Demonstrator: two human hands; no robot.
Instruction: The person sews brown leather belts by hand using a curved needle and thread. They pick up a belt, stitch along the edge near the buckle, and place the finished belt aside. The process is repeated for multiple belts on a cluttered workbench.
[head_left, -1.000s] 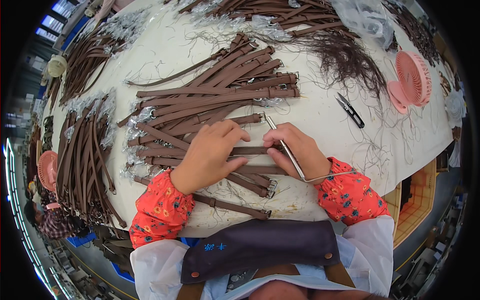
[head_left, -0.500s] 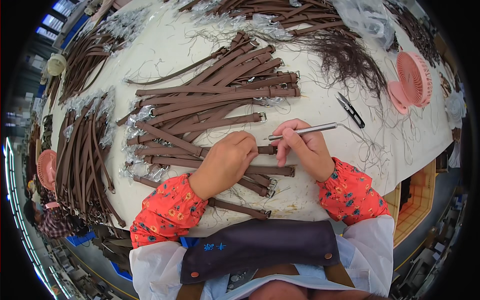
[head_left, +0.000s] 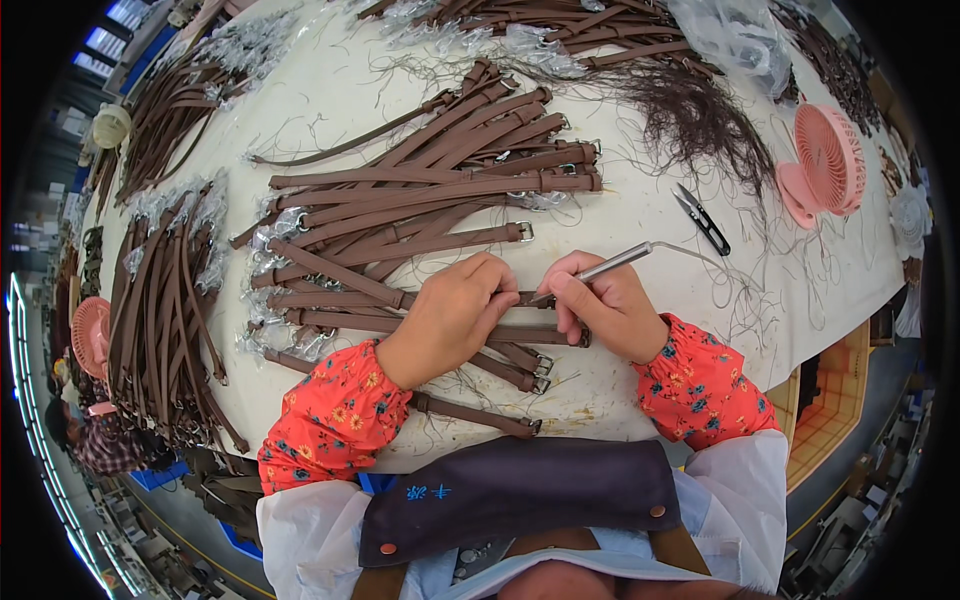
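Note:
My left hand [head_left: 455, 308] is closed on a brown leather strap [head_left: 530, 299], whose short end shows between my two hands. My right hand [head_left: 606, 305] grips a slim silver pen-shaped tool [head_left: 617, 262] with a thin cord trailing from its back end. The tool slants down to the left, and its tip is at the strap end; whether it touches is too small to tell. Beneath and beyond my hands lies a pile of brown straps with metal buckles [head_left: 430, 190]. One loose buckled strap [head_left: 475, 414] rests nearer to me, by my left sleeve.
Black thread snips [head_left: 702, 218] lie to the right, near a tangle of dark threads [head_left: 700, 120]. A pink fan [head_left: 826, 160] stands at the far right. More strap bundles [head_left: 165, 310] with clear plastic wrapping lie at the left and the back of the white table [head_left: 610, 420].
My right hand has tilted the pen-shaped tool more steeply, bringing its tip down to the strap end. My left hand has barely moved.

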